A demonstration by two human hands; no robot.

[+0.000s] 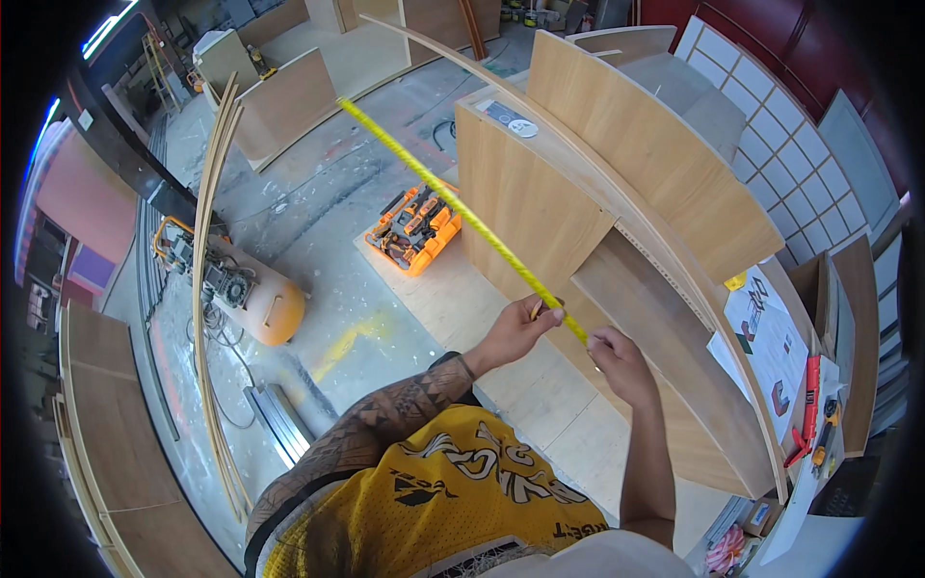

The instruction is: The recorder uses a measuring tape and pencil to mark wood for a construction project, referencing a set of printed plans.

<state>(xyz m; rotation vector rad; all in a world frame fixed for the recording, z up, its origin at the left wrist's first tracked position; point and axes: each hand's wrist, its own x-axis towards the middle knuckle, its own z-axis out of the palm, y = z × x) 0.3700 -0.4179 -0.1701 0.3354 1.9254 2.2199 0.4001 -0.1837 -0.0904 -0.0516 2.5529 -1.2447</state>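
A yellow tape measure blade (434,181) stretches diagonally from my hands toward the upper left, over the floor and an orange toolbox. My left hand (515,335) is closed, pinching the blade between thumb and fingers. A small dark-tipped item shows at its fingers, too small to name. Close by on the right, my right hand (624,364) grips the lower end of the blade, its fingers curled round it. Whether a tape case sits inside that hand is hidden. Both hands are in front of a curved wooden counter (540,193).
The orange toolbox (416,258) holds several tools on a plywood sheet. Drawings (766,332) and a red caulking gun (809,405) lie on the counter's right side. To the left stand thin wooden strips (204,250) and an air compressor (260,306). Curved wooden panels (116,424) stand lower left.
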